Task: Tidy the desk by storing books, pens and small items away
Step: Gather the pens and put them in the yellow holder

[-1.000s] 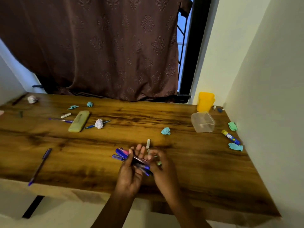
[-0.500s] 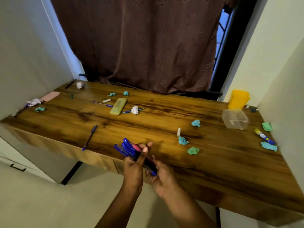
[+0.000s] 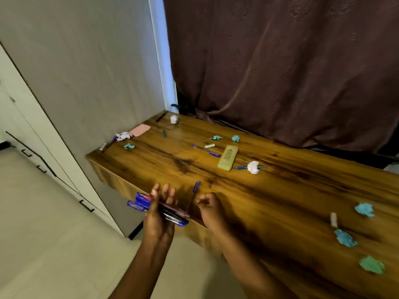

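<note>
The left hand [image 3: 158, 221] clasps a bundle of blue and purple plastic pens [image 3: 141, 203] just off the near edge of the brown wooden desk [image 3: 280, 201], likely collecting them for one trip; the right hand [image 3: 210, 209], fingers curled, sits beside a single blue pen [image 3: 196, 186] on that edge, though blur hides any pinch; farther off lies a pale yellow-green oblong pencil case [image 3: 227, 157], probably their home

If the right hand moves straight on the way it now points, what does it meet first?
Probably the loose blue pen on the desk, just ahead of the right hand; depth is unclear.
</note>
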`<act>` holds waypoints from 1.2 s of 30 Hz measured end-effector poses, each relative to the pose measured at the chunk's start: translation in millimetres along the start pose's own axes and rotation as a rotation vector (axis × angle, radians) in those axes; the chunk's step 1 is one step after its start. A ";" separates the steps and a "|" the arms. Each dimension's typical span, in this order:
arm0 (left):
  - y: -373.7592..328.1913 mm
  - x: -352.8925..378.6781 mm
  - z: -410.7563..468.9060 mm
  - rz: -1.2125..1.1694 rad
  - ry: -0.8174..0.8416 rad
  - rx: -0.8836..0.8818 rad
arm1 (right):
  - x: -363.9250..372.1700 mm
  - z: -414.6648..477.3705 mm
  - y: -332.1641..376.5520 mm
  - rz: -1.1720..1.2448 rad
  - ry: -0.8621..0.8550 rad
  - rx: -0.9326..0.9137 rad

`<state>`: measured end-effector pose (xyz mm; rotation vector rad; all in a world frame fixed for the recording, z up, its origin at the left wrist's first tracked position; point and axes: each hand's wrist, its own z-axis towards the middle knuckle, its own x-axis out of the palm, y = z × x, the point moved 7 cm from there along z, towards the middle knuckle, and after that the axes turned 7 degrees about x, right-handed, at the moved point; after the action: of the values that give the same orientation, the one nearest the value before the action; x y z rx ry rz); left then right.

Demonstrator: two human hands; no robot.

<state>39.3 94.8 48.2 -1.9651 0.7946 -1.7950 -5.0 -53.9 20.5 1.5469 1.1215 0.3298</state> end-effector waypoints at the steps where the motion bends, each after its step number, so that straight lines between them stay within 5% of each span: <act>1: -7.8 -8.4 13.9 -0.011 -0.013 0.005 | 10.6 13.6 8.6 -0.228 -0.035 -0.084; 4: -17.7 -28.3 43.8 -0.028 -0.045 -0.038 | 38.4 39.1 13.7 -0.690 -0.084 -0.160; 10: -9.6 -45.8 74.3 -0.036 -0.098 -0.158 | 59.1 47.3 13.1 -0.922 -0.212 -0.227; 17: 11.1 -43.1 81.0 0.017 -0.079 -0.293 | 45.4 52.6 27.2 -0.773 -0.151 -0.137; 23: 26.7 -25.1 83.7 0.003 -0.030 -0.386 | 26.8 15.6 82.0 -0.461 -0.089 -0.374; 28: 39.8 -2.4 73.2 -0.084 0.054 -0.467 | 44.7 -4.9 86.5 -0.511 -0.030 -0.515; 36: 70.4 2.6 87.5 -0.009 -0.038 -0.495 | 23.0 16.1 75.5 -0.610 -0.073 -0.554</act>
<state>114.3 29.3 -3.7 -2.2888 1.3194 -1.6727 53.7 -38.4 73.5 0.6850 1.2523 0.1433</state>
